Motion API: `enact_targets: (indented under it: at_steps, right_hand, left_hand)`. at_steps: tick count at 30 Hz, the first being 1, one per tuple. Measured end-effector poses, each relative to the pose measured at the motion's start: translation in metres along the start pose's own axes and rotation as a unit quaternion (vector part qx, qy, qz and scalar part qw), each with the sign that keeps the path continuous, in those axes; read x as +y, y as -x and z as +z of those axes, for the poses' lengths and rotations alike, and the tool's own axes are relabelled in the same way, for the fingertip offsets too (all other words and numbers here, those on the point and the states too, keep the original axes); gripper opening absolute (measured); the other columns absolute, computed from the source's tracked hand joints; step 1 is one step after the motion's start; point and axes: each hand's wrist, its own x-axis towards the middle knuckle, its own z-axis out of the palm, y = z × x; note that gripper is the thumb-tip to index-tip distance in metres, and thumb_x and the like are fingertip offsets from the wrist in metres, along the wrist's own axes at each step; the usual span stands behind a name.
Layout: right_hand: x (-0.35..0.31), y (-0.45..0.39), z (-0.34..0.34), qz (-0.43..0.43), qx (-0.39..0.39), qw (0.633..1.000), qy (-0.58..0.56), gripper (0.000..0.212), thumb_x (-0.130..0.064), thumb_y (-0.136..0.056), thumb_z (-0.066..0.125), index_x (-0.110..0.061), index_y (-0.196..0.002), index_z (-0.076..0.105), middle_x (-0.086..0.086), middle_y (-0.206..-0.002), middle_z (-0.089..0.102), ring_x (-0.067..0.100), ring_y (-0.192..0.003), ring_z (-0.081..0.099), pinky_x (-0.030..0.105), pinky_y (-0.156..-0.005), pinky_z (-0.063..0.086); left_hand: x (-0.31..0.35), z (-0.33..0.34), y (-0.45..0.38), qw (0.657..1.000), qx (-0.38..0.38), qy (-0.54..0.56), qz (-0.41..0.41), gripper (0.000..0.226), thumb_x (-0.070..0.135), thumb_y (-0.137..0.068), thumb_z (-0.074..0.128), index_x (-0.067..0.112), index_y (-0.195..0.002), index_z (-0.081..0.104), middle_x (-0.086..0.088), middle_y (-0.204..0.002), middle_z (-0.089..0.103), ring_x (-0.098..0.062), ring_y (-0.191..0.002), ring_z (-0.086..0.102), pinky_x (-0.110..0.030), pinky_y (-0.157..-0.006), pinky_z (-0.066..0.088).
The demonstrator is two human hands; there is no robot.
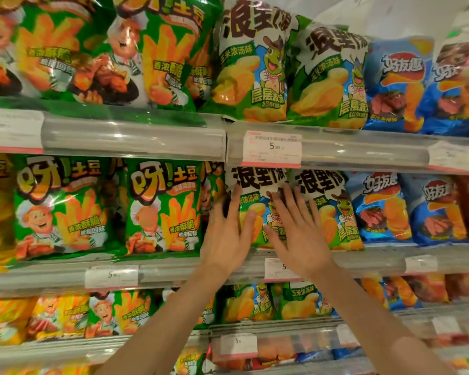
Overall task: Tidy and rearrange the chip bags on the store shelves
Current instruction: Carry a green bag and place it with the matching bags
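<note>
**Both hands flat on the frog bag, middle shelf**

While both arms are reaching up from six o'clock, the left hand point(225, 234) and the right hand point(295, 231) are pressing flat against one frog bag point(257, 209) standing on the middle shelf point(173, 269). Neither hand is gripping: the fingers are lying straight and spread, released, with the palms toward the packet. The left hand is covering the bag's nine o'clock edge, its fingertips pointing to twelve o'clock; the right hand is lying over the three o'clock side, its fingers slanting toward eleven o'clock and reaching onto the neighbouring frog bag point(333, 212), which is standing just beside the first and touching it.

At nine o'clock of the hands, two green fry bags point(163, 207) point(60, 207) are standing upright on the same shelf. At three o'clock, past the second frog bag, blue bags point(379, 209) are standing in a row. A price tag point(271, 149) is hanging on the rail of the top shelf point(133, 136), directly at twelve o'clock of the hands, and above it more frog bags point(252, 63), fry bags point(157, 55) and blue bags are filling that shelf in the same order. Another tag point(111, 276) is sitting on the middle rail at seven o'clock of the left hand. Below, at six o'clock, a lower shelf point(268, 324) is carrying smaller packets of the same kinds, partly hidden behind the forearms.
</note>
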Motion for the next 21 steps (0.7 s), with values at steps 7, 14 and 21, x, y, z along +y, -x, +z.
enact_targets:
  at_steps: [7,14,21]
  right_hand:
    - [-0.027,0.038,-0.016,0.101,-0.044,0.992,-0.064,0.070,-0.057,-0.103,0.024,-0.020,-0.162,0.012,0.005,-0.170,0.000,0.020,-0.157,-0.009,0.045,-0.127,-0.004]
    - [-0.032,0.090,-0.041,0.158,-0.071,0.965,-0.195,0.072,-0.061,-0.100,0.027,-0.023,-0.160,0.017,0.001,-0.168,0.019,0.019,-0.155,0.016,0.040,-0.126,0.015]
    - [-0.059,0.138,-0.047,0.236,-0.117,0.909,-0.324,0.078,-0.075,-0.089,0.030,-0.036,-0.157,0.025,-0.006,-0.161,0.036,0.018,-0.146,0.036,0.042,-0.120,0.032]
  left_hand:
    - [0.006,-0.013,0.010,0.999,0.005,-0.005,0.032,0.064,0.048,-0.102,0.042,0.033,-0.158,0.015,-0.012,-0.160,0.021,-0.028,-0.148,0.021,-0.046,-0.117,0.027]
    - [0.006,-0.045,0.074,0.997,-0.062,0.008,0.034,0.057,0.042,-0.102,0.047,0.029,-0.154,0.029,0.001,-0.161,0.024,-0.017,-0.146,0.026,-0.018,-0.114,0.024]
    - [-0.003,-0.104,0.164,0.996,-0.083,-0.009,-0.017,0.047,0.045,-0.101,0.048,0.067,-0.135,0.025,0.036,-0.134,0.038,0.015,-0.123,0.037,-0.009,-0.098,0.034]
